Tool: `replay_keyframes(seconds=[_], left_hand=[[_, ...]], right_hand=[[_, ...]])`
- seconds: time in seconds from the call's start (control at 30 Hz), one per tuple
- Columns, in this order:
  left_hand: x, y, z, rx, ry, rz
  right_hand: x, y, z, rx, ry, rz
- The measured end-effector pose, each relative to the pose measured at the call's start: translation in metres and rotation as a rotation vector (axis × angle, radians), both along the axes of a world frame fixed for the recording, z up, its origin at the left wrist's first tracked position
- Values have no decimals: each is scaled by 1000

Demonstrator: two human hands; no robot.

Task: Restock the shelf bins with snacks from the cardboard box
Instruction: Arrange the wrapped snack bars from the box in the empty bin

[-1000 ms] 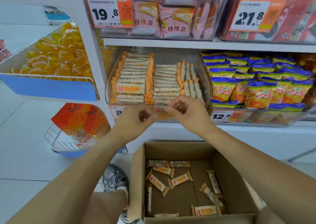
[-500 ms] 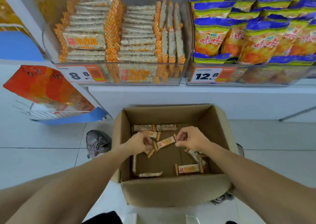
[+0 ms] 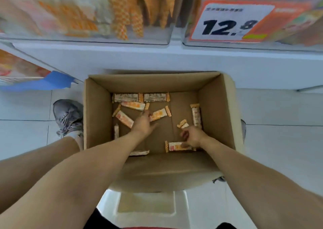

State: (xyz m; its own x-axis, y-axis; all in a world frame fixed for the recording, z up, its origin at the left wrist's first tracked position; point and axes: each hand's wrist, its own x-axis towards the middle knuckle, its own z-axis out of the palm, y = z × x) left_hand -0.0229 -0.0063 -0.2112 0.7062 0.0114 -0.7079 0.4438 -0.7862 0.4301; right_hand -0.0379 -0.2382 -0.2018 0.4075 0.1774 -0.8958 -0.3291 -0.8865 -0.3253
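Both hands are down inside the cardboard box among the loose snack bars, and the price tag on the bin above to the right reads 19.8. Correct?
Not quite. The head view shows the price tag reading 12.8, not 19.8. The rest holds: the left hand and right hand are both down inside the cardboard box among loose snack bars.

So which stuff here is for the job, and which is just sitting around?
For the job:
cardboard box
snack bars inside it
clear shelf bin
left hand, right hand, both reaching into the box

Just around:
12.8 price tag
grey shoe
blue tray edge
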Motion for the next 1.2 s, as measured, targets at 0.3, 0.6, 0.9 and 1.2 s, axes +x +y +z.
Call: replay_keyframes(seconds=[0.3,0.6,0.9,1.2], left_hand=[[-8,-9,-30,138,4,66],[-14,13,14,-19,172,63],[27,33,159,-279,224,50],[64,41,326,-366,70,-116]], right_hand=[[-17,0,-19,-119,-47,132],[25,16,38,-198,93,480],[84,53,205,-125,-168,589],[78,47,352,11,-590,490]])
